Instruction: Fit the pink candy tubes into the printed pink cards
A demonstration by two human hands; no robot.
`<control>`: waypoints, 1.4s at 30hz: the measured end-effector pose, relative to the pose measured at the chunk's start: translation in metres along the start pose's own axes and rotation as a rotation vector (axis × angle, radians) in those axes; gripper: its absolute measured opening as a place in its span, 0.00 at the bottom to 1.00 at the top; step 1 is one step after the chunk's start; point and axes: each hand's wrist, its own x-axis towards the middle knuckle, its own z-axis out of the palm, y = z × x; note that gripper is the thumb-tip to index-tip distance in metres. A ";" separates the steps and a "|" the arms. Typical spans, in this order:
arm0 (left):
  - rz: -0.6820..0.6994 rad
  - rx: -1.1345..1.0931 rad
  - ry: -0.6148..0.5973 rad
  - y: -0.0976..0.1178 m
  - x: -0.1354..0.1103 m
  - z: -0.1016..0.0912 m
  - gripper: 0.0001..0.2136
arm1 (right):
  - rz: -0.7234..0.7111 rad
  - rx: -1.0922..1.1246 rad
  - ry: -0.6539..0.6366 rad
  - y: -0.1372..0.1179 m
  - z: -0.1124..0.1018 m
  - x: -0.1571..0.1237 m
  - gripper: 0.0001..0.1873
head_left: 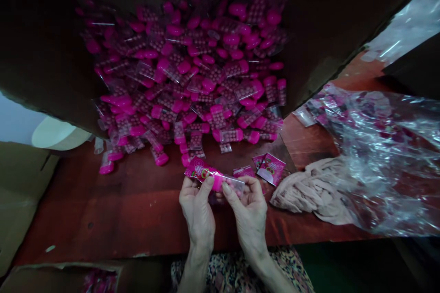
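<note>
Just above the front part of the red table, my two hands meet around one small clear tube (235,184) with a pink cap and round beads or candies inside. My left hand (199,210) pinches a pink printed packet (198,169) against the capped end. The fingers of my right hand (250,215) close around the clear end of the tube. Beyond my hands lie more pink printed packets (271,168), flat on the table. A large heap of similar pink-capped tubes (206,82) spills toward me.
Dark cardboard walls (319,18) surround the heap. To the right lie a crumpled cloth (312,190) and a clear plastic bag (388,160) with pink items. A pale round dish (60,132) stands left. An open box (68,279) below the red table (113,210) holds pink items.
</note>
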 end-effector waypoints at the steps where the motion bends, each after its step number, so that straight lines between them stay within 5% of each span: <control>1: -0.008 -0.012 -0.012 0.000 0.001 0.000 0.12 | -0.007 -0.008 0.006 0.000 -0.001 0.001 0.20; 10: -0.244 -0.184 -0.026 -0.007 0.006 0.000 0.12 | -0.025 0.012 0.049 0.011 0.000 0.003 0.18; 29: -0.274 -0.172 -0.049 -0.009 -0.009 0.005 0.10 | -0.016 -0.052 -0.040 0.022 0.000 -0.007 0.10; 36: -0.425 -0.179 -0.128 0.000 -0.017 0.002 0.09 | -0.188 -0.290 0.046 0.028 -0.007 -0.012 0.10; 42: -0.358 -0.180 -0.175 0.005 -0.014 -0.003 0.09 | -0.055 -0.110 -0.128 0.017 -0.006 -0.007 0.10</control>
